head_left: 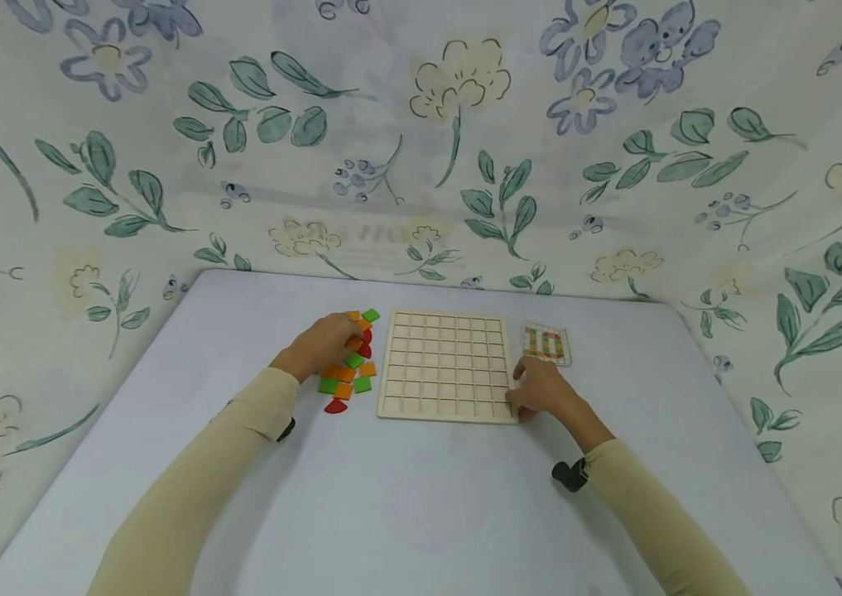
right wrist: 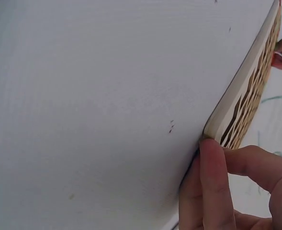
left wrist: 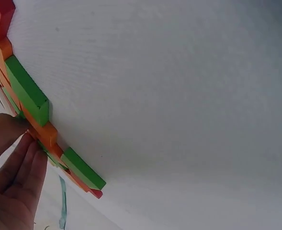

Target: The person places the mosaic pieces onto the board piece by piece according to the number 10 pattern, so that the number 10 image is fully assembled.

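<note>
A square wooden grid board [head_left: 446,364] lies flat on the white table. My right hand [head_left: 540,387] grips its near right corner; in the right wrist view, the fingers [right wrist: 213,167] meet the side of the board [right wrist: 222,120] and the thumb or index bends over its top. Left of the board is a loose pile of thin wooden pieces: orange and green squares [head_left: 363,385] and red rounded wedges [head_left: 335,406]. My left hand [head_left: 324,341] reaches into this pile, fingertips pinching what looks like an orange tile [head_left: 354,343], partly hidden by the fingers.
A small pattern card [head_left: 547,343] with coloured squares lies beyond my right hand, right of the board. Dark wrist-camera mounts [head_left: 570,475] sit at the sleeves. The white table [head_left: 406,505] ends at a flowered cloth [head_left: 391,199] behind and at both sides.
</note>
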Tool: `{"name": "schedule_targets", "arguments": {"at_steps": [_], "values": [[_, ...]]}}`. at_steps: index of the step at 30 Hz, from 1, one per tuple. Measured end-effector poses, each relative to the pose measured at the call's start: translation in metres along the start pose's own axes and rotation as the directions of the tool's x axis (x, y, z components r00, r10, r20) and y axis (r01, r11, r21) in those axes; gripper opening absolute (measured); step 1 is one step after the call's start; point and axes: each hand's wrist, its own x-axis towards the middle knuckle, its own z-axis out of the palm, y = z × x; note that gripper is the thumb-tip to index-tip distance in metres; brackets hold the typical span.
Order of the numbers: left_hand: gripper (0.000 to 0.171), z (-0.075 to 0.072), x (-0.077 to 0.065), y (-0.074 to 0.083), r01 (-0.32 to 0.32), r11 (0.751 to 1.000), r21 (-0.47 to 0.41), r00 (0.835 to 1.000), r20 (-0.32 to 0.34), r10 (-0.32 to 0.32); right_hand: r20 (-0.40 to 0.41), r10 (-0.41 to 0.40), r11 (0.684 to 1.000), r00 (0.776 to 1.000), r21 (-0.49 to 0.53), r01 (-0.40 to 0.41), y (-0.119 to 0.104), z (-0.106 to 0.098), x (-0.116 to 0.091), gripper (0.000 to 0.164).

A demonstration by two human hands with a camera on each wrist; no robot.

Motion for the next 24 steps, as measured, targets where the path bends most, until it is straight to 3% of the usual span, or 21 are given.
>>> {"name": "schedule_targets", "arguments": {"at_steps": [5,10,14,17,20,24], "values": [[0.030,-0.001,0.003,0.003,0.031,0.999,-0.024,0.999,0.023,-0.030,0.007,0.013,0.999,1.000,0.043,-0.014,0.004,0.000,-0.001,0.039],[0.029,-0.001,0.004,0.006,0.004,0.999,-0.049,1.000,0.018,-0.003,0.006,0.030,0.998,1.000,0.048,-0.030,0.007,0.000,-0.001,0.040],[0.030,-0.004,0.005,0.013,-0.006,0.997,-0.071,1.000,-0.028,0.004,0.012,0.031,0.998,0.999,0.053,-0.031,0.009,0.000,0.000,0.040],[0.031,-0.005,0.014,0.027,-0.057,0.994,-0.094,0.995,-0.083,0.049,0.015,0.022,0.998,1.000,0.057,-0.023,0.011,0.000,0.000,0.040],[0.031,-0.003,0.027,0.047,-0.148,0.984,-0.100,0.983,-0.126,0.135,0.008,0.014,0.998,1.000,0.066,-0.015,0.012,0.002,0.001,0.040],[0.029,0.006,0.049,0.076,-0.218,0.970,-0.105,0.968,-0.146,0.202,-0.006,0.001,0.997,1.000,0.071,-0.001,0.013,0.006,0.002,0.038]]}}
